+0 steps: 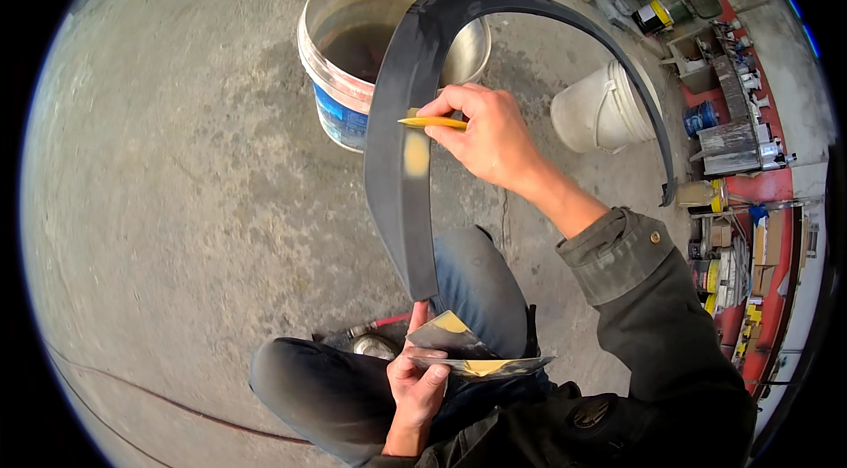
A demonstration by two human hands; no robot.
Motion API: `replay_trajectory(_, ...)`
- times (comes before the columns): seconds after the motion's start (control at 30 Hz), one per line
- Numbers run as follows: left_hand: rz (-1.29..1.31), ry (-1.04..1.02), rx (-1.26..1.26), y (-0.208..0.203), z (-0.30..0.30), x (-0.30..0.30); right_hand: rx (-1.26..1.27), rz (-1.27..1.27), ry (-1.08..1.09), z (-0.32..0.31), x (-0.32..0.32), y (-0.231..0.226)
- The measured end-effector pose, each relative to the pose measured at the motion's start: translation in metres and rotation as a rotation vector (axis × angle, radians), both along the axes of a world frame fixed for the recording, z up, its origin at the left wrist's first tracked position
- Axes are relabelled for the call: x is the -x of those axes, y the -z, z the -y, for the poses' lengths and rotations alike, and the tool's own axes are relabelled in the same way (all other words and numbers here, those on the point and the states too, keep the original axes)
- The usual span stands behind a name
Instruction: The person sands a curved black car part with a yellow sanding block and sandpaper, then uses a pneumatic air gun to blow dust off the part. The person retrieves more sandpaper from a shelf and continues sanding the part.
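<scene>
A dark grey curved trim piece, like a wheel arch flare (pixel 388 159), arcs from near my knee up over the buckets and down to the right. My right hand (pixel 494 137) pinches a thin yellow putty spreader (pixel 445 123) against its face. Just below the spreader lies a pale yellow patch of putty (pixel 416 156). My left hand (pixel 416 384) grips flat metal putty plates (pixel 454 340) smeared with yellow putty. One finger of that hand stretches up to the lower tip of the trim.
Behind the trim stands a large open bucket (pixel 331 115) with dark contents; the trim crosses its rim. A white bucket (pixel 595 111) is inside the arc. Shelves (pixel 776 247) with cans and tools line the right. A hose (pixel 194 411) crosses the concrete floor at lower left.
</scene>
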State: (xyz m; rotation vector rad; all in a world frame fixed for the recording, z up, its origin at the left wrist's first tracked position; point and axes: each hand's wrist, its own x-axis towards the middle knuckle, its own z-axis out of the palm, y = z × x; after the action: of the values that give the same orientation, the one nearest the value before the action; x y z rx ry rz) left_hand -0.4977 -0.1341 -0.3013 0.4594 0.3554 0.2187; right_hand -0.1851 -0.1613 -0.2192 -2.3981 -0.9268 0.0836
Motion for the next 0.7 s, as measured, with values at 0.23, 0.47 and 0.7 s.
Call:
replay_trajectory(0.23,0.096,-0.010,0.044,-0.007,-0.004,-0.004,-0.007,-0.034,-0.055,0.003,0.027,-0.002)
replay_trajectory(0.47,0.108,-0.035,-0.027,-0.013,-0.007,-0.010,-0.002,-0.022,-0.142,0.011,0.054,-0.004)
replay_trajectory(0.7,0.109,-0.018,0.033,-0.005,-0.004,-0.005,-0.029,-0.067,-0.182,0.021,0.087,-0.003)
